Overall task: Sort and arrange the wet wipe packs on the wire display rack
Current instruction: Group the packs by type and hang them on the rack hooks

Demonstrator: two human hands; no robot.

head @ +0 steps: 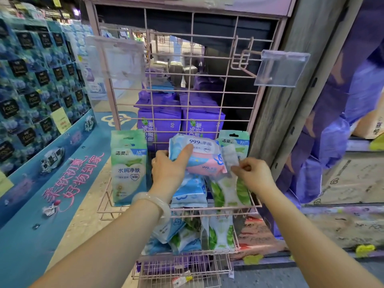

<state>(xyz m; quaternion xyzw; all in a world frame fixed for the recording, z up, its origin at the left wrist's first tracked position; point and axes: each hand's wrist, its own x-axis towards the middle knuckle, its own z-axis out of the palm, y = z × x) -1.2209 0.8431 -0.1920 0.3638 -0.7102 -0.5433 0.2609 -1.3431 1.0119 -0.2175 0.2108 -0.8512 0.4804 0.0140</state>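
A pink wire rack (187, 104) stands in front of me with a basket shelf (228, 209) at waist height. My left hand (168, 169) grips a pink and blue wipe pack (204, 156) marked 999, held above the shelf. My right hand (252, 173) pinches a small clear plastic tag (230, 157) in front of a green pack (235, 142). A green pack (128, 167) hangs at the shelf's left. Blue packs (188, 192) and leaf-printed packs (228, 194) stand in the shelf under my hands.
A lower basket (195, 235) holds several blue and green packs. Purple boxes (180, 121) are stacked behind the rack. A clear price holder (280, 68) sticks out on a hook at upper right. A blue display wall (37, 80) fills the left; a wooden post (291, 90) stands right.
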